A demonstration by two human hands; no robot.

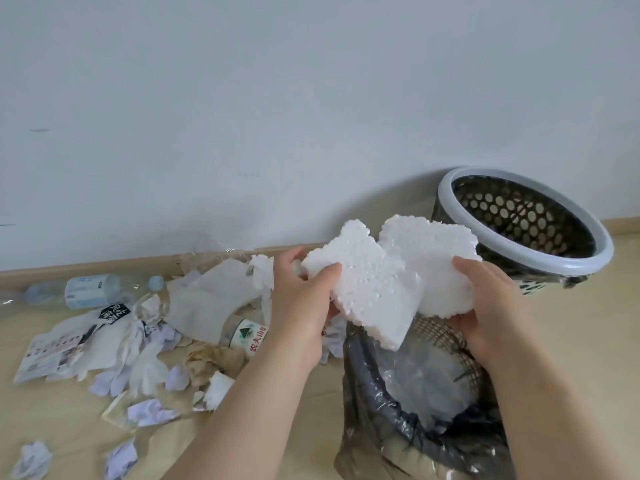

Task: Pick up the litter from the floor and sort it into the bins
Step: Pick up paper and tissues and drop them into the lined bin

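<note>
Floor (588, 358) bears scattered litter (211, 299), a near bin (372, 386), a far bin (446, 199).

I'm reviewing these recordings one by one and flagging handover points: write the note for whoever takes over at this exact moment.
Left hand grips the front foam piece. Right hand grips the rear foam piece. The two pieces overlap above the near bin.
Near bin: bag-lined, with clear plastic inside.
Far bin: by the wall, its bottom out of sight.
Done: some plastic binned.
Left: bin the foam, then clear the floor: blue-labelled bottle, green-labelled bottle, leaflet, crumpled paper.
</note>
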